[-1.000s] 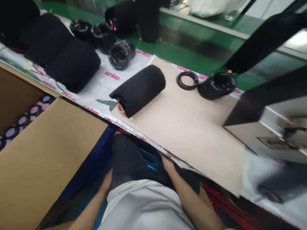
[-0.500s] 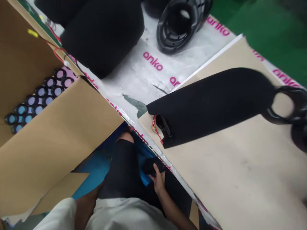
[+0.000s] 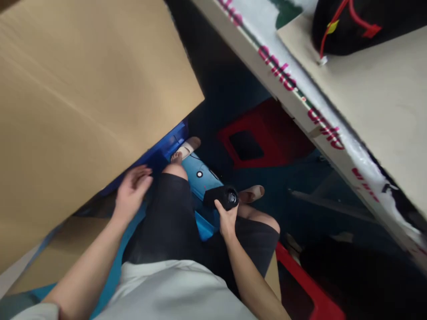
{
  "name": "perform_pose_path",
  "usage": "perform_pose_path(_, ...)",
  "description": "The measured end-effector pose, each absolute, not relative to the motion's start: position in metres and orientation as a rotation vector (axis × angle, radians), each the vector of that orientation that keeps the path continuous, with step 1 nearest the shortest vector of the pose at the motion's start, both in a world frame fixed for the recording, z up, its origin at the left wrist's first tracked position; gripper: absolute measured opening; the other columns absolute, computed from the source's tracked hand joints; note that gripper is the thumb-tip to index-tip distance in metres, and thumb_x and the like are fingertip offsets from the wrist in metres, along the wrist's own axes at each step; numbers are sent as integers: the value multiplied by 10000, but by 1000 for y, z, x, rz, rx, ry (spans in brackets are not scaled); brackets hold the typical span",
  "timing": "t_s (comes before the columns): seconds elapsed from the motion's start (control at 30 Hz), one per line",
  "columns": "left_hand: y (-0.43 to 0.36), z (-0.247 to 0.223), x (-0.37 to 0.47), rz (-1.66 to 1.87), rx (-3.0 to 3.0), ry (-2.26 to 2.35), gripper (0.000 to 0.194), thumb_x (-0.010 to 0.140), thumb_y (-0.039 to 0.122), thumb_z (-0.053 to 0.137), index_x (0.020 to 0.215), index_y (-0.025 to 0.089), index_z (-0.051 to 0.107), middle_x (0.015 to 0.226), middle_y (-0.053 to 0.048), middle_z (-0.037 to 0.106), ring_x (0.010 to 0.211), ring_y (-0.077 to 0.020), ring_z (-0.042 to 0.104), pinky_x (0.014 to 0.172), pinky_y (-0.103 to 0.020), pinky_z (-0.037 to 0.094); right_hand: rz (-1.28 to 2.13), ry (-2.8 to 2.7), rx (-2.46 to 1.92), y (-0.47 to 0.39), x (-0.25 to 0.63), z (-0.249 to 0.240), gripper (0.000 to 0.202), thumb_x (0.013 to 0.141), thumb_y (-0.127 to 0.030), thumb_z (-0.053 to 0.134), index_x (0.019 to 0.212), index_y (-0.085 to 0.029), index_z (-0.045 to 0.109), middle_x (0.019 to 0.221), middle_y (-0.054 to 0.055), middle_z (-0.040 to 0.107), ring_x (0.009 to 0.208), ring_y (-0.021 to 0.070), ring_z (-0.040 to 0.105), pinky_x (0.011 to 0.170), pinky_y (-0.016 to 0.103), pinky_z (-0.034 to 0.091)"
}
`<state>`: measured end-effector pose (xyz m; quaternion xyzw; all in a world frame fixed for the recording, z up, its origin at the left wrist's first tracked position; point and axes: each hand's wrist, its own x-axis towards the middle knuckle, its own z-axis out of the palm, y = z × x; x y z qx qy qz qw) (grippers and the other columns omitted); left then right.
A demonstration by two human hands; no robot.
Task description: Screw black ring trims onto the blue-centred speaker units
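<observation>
Between my knees, my right hand (image 3: 228,218) grips a black cylinder (image 3: 216,195) with a glossy, round, lens-like end; its exact kind cannot be made out. My left hand (image 3: 133,191) is in the air beside my left thigh, close to the edge of a large cardboard box (image 3: 110,89). Its fingers are loosely bent and apart from the thumb, with nothing visible in them. On the table at the upper right lies a black part (image 3: 396,35), cut off by the frame, with red wires (image 3: 352,15) and a red connector (image 3: 371,31).
The table edge (image 3: 287,84), wrapped in white film with pink lettering, runs diagonally on the right. Below it stands a red plastic stool (image 3: 270,138). A blue bin (image 3: 167,144) is under the cardboard, and another red frame (image 3: 310,284) is at the lower right.
My view has dropped from the tabletop toward my lap. My left hand has come into view beside the box. The black cylinder in my right hand now shows its round end.
</observation>
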<state>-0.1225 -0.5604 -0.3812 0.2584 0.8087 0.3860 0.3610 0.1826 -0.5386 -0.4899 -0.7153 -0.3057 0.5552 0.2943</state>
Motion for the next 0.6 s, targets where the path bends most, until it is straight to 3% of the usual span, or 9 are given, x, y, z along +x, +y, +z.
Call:
perform_pose_path(0.07, -538, -377, -87, 947, 916, 1722, 596, 880, 438, 840, 1427, 263, 681, 1517, -118, 682, 1469, -346, 613, 1299, -527, 442, 1436, -957, -1840, -525, 181, -477, 539, 1022, -391, 760, 1485, -170, 595, 1481, 138, 606, 1363, 306, 613, 1198, 582, 517)
perform_pose_path(0.13, -505, -374, -45, 819, 1131, 1460, 904, 743, 255, 910, 1576, 252, 557, 1741, -172, 457, 1652, -433, 377, 1358, -641, 296, 1441, -1080, -1765, -509, 181, -463, 589, 994, -409, 793, 1493, -171, 590, 1481, 139, 610, 1370, 311, 610, 1231, 603, 479)
perform_pose_path(0.2, -469, -374, -10, 708, 1263, 1380, 1033, 720, 88, 814, 1662, 253, 423, 1799, -190, 346, 1703, -449, 247, 1349, -752, 180, 1480, -1176, -1689, -493, 183, -451, 658, 989, -471, 790, 1529, -175, 559, 1501, 145, 601, 1393, 315, 600, 1261, 611, 446)
perform_pose_path(0.27, -438, -381, 9, 699, 1336, 1371, 1030, 711, 51, 769, 1657, 235, 406, 1736, -204, 450, 1655, -433, 370, 1347, -751, 189, 1552, -1242, -1639, -474, 191, -448, 694, 1020, -564, 720, 1563, -178, 528, 1516, 156, 591, 1390, 310, 607, 1248, 598, 467)
perform_pose_path(0.37, -407, -405, 6, 761, 1256, 1435, 1053, 633, 104, 891, 1596, 149, 468, 1612, -237, 572, 1531, -431, 539, 1329, -634, 367, 1694, -1326, -1642, -443, 205, -471, 624, 1066, -595, 635, 1522, -174, 568, 1467, 156, 621, 1309, 285, 655, 1152, 544, 560)
perform_pose_path(0.43, -396, -429, -8, 798, 1145, 1542, 1121, 620, 137, 945, 1611, 96, 422, 1652, -276, 508, 1567, -440, 494, 1323, -589, 407, 1767, -1389, -1704, -425, 208, -505, 525, 1079, -539, 643, 1440, -159, 623, 1398, 142, 656, 1246, 263, 680, 1091, 503, 599)
perform_pose_path(0.53, -386, -464, -33, 845, 1009, 1726, 1137, 701, 102, 906, 1662, 83, 297, 1732, -298, 368, 1645, -457, 365, 1367, -624, 318, 1837, -1509, -1893, -410, 199, -573, 415, 1072, -452, 687, 1341, -137, 664, 1304, 117, 684, 1160, 234, 699, 1018, 450, 631)
perform_pose_path(0.6, -379, -477, -49, 893, 955, 1815, 1145, 696, 47, 895, 1668, 108, 293, 1746, -260, 352, 1666, -463, 319, 1384, -622, 270, 1883, -1610, -2037, -412, 188, -616, 387, 1063, -422, 706, 1318, -132, 670, 1275, 108, 687, 1125, 224, 703, 985, 428, 641)
